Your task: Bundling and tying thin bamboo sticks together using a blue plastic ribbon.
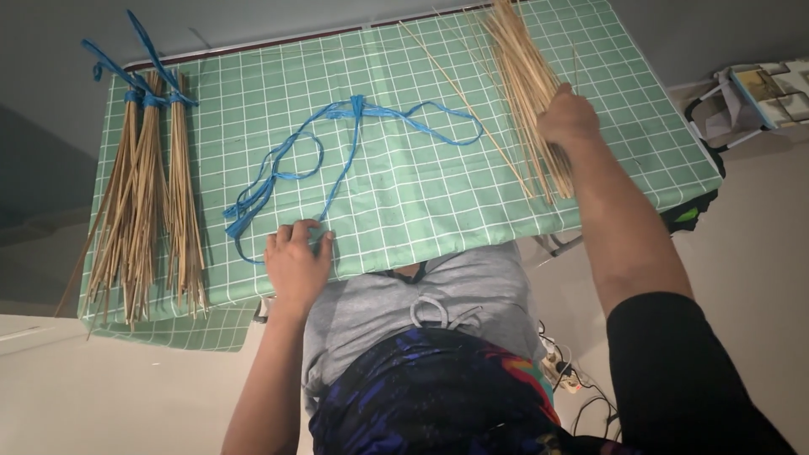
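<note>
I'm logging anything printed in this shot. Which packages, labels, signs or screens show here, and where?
No screens, labels or signs show.
Flat printed item: far right edge, past the green checked table, on a white-framed stand; rectangular, pale with blue and tan patches, too small to identify.

loose sticks (527,76) cut off at top.

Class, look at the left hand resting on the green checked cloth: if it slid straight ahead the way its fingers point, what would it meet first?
Probably the blue string lying loose just beyond the left hand.
</note>
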